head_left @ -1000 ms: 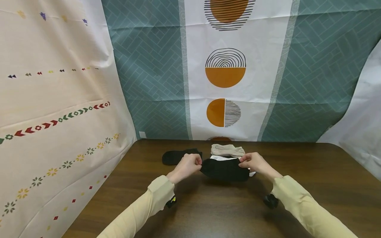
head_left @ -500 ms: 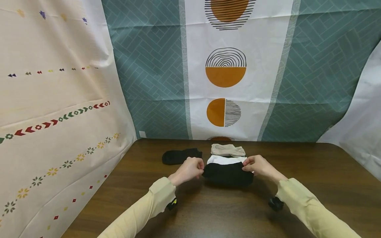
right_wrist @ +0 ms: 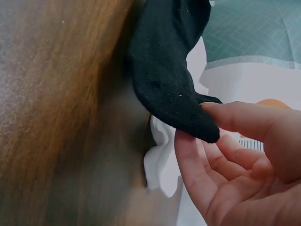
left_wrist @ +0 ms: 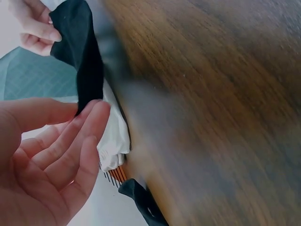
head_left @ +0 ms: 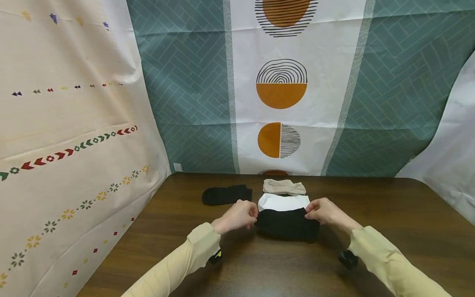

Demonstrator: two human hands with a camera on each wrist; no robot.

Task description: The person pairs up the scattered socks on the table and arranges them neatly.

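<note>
A black sock (head_left: 287, 225) is stretched sideways between both hands, close over the table. My left hand (head_left: 239, 216) pinches its left end between thumb and fingertips, seen near in the left wrist view. At the opposite end, my right hand (head_left: 327, 213) pinches the sock's upper corner; in the right wrist view the dark fabric (right_wrist: 164, 66) hangs down from thumb and forefinger. Just behind it lies a white sock (head_left: 283, 201), its front edge overlapped by the black one. Farther back rests a beige sock (head_left: 283, 187) with some dark fabric showing under its edge.
Another dark sock (head_left: 225, 195) lies flat at the back left, beyond my left hand. All of this is on a brown wooden table (head_left: 267, 272). A patterned cloth (head_left: 193, 103) hangs along its back edge, and a cream cloth (head_left: 81, 123) hangs on the left.
Both hands have drawn the black sock nearer to me and slightly right, keeping their pinch. More of the white sock behind it is uncovered. The other socks have stayed put.
</note>
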